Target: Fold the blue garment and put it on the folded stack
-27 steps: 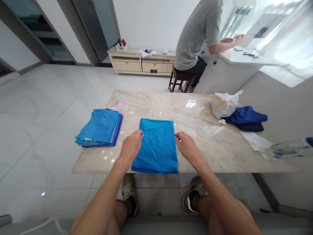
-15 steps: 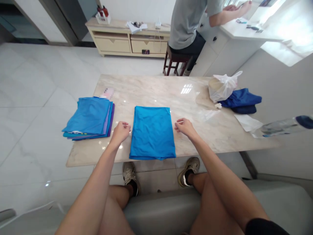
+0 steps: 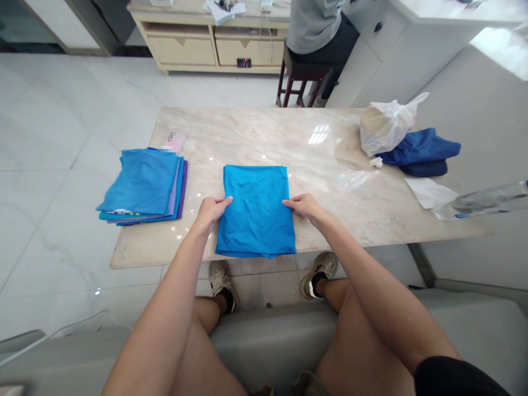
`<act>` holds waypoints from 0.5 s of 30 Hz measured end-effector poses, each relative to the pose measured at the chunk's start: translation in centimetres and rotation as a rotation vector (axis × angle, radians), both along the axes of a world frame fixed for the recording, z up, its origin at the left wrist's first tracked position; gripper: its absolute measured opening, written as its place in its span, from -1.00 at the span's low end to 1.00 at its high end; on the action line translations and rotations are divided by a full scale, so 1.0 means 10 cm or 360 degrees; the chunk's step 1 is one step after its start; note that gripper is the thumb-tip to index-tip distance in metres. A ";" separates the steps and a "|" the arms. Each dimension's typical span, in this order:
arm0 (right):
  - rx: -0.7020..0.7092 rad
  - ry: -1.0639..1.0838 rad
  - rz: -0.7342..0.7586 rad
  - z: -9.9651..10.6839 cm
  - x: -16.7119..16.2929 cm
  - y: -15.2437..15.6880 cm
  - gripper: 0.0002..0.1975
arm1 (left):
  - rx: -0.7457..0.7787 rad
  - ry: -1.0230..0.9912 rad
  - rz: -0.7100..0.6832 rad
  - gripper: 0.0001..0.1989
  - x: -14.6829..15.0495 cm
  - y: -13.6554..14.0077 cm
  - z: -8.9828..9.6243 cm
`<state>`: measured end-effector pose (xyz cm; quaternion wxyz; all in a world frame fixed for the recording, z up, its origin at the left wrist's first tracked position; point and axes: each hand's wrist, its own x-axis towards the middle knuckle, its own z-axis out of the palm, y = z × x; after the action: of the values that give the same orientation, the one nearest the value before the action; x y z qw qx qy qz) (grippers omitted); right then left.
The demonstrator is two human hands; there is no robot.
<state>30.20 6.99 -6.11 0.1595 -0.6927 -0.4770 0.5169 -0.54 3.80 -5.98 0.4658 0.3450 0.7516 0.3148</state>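
Observation:
A bright blue folded cloth point(image 3: 256, 217), perhaps a garment, lies flat near the front edge of the marble-patterned table point(image 3: 330, 220). My left hand point(image 3: 212, 212) pinches its left edge, thumb on top and the other fingers underneath. On the opposite side, my right hand point(image 3: 306, 207) grips the right edge the same way. To the left is a stack of folded cloths point(image 3: 142, 181) in blue, lilac and purple, a blue one uppermost.
A white plastic bag point(image 3: 390, 127) and dark blue cloth point(image 3: 424, 148) lie at the back right, near white paper point(image 3: 431, 192) and a clear bottle point(image 3: 490, 199). Beyond the table, a person point(image 3: 313, 27) sits on a dark stool point(image 3: 305, 71) beside a low cabinet point(image 3: 181, 49).
Both hands have moved inward from beside the blue cloth and now pinch its left and right edges. The view has tilted down slightly.

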 end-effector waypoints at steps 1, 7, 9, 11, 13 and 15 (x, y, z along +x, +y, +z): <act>0.0044 0.0002 0.0003 0.02 0.01 0.00 -0.67 | 0.0044 -0.0022 0.0031 -0.57 0.01 0.00 0.04; 0.0480 0.0142 -0.0112 0.29 0.12 0.05 -0.56 | 0.0321 0.0002 0.0185 -0.50 -0.03 -0.02 0.39; 0.0675 0.0199 -0.0133 0.40 0.17 0.04 -0.52 | 0.0438 -0.0023 0.0184 -0.45 -0.04 -0.04 0.54; 0.0877 0.0210 -0.0168 0.51 0.23 0.01 -0.52 | 0.0576 -0.0049 0.0188 -0.45 -0.02 -0.07 0.68; 0.1067 0.0195 -0.0206 0.60 0.28 -0.03 -0.55 | 0.0728 -0.0044 0.0196 -0.49 0.01 -0.11 0.79; 0.1235 0.0186 -0.0229 0.68 0.32 -0.06 -0.58 | 0.0896 -0.0012 0.0215 -0.54 0.05 -0.16 0.86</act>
<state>33.45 6.34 0.71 0.4720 -0.5820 -0.5773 0.3243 -0.04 2.21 2.64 0.3324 0.4088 0.6543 0.5424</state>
